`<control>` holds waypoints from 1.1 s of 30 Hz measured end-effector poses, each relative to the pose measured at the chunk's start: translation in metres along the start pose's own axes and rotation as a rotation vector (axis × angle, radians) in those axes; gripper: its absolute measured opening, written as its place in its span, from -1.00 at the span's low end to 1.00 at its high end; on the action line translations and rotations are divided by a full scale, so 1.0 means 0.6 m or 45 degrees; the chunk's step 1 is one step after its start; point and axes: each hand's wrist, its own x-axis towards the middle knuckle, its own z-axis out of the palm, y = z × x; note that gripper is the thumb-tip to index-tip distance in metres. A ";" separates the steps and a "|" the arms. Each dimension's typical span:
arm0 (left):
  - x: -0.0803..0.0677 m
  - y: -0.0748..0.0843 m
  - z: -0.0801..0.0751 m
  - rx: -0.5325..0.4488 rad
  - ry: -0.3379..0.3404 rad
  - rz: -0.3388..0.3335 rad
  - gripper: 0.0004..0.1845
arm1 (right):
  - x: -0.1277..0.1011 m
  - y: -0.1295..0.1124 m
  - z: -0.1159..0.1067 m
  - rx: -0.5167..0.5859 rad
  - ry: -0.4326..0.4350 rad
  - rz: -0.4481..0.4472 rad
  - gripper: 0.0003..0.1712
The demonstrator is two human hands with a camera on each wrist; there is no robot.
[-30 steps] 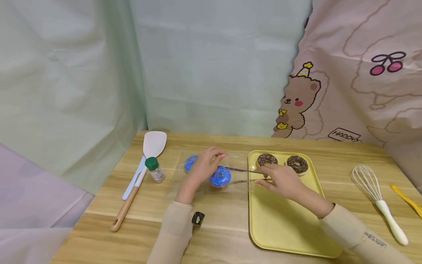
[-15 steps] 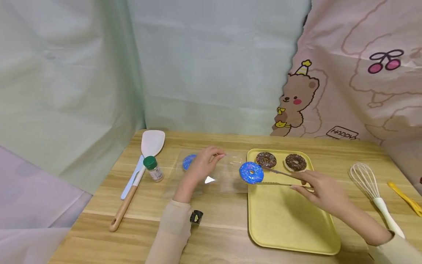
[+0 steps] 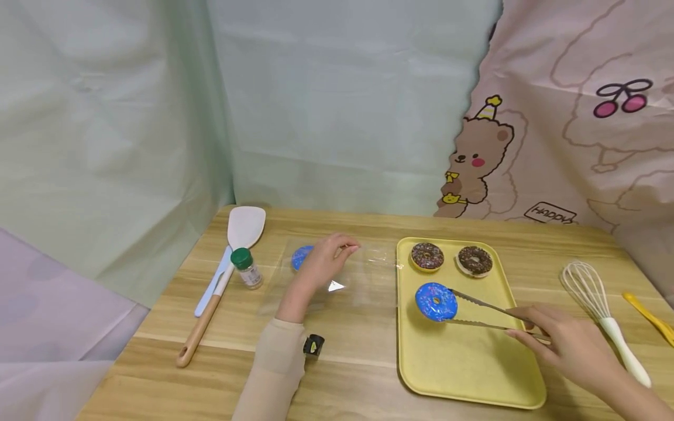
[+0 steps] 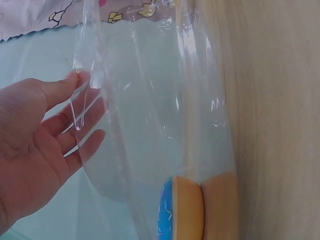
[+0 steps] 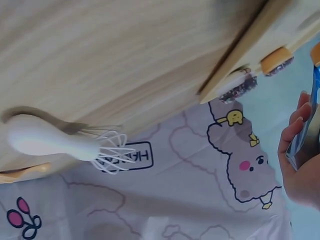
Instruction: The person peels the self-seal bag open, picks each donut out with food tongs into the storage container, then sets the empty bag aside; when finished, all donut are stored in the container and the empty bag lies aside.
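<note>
The right hand is gripping metal tongs, fingers curled round the handles. The tongs are clamping a blue donut at the middle of the yellow tray, near two chocolate donuts at the far edge. The left hand is pinching a clear plastic bag lying on the table left of the tray. A second blue donut is sitting inside the bag, behind the hand.

Blue sprinkled donut (two chocolate ones beside) on yellow tray.
</note>
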 end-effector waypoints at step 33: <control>0.000 0.001 -0.009 -0.035 0.019 0.012 -0.73 | -0.005 -0.001 -0.002 0.088 -0.146 0.172 -0.51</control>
